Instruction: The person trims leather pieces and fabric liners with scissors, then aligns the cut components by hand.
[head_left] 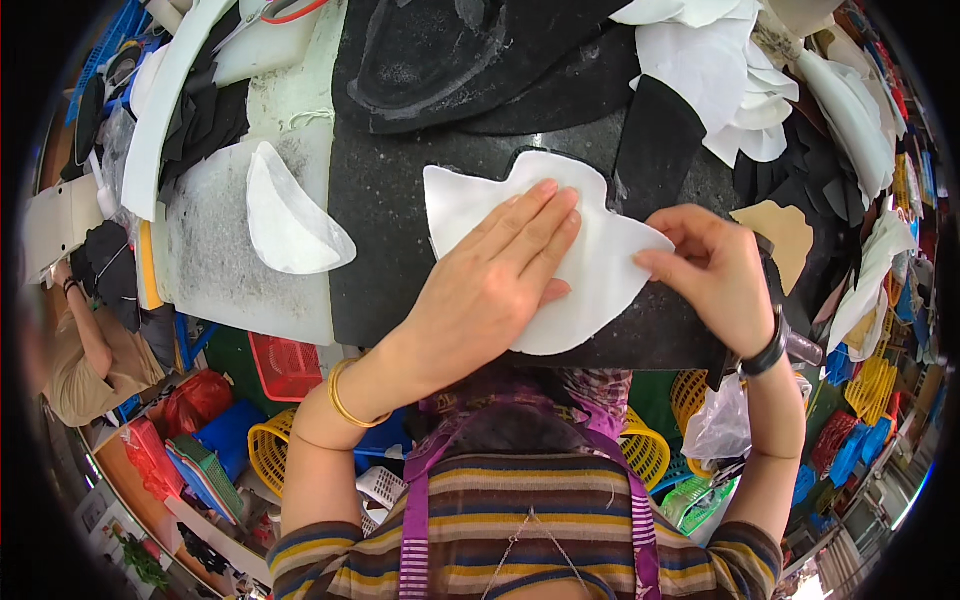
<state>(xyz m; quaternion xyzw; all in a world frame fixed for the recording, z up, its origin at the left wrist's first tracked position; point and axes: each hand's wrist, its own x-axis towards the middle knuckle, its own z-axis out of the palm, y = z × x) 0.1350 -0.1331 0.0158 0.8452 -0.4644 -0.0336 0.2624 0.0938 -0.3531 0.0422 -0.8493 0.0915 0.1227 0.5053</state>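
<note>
A white, curved, flat cut-out piece [590,300] lies on the black work surface [385,250] in front of me. Dark edging shows along its far side, around the raised lobe. My left hand [490,285] rests flat across its middle, fingers stretched out and pointing up to the right. At the piece's right-hand tip, my right hand [715,265] pinches the edge between thumb and bent fingers. A leaf-shaped white piece with a translucent margin [290,215] lies apart, left of my left hand.
Black cut pieces [560,85] lie at the back, with white sheets [700,70] at back right. Red-handled scissors [290,12] sit at the far left. A tan piece [780,240] lies beyond my right hand. Yellow baskets [645,450] stand below; another person [95,350] sits left.
</note>
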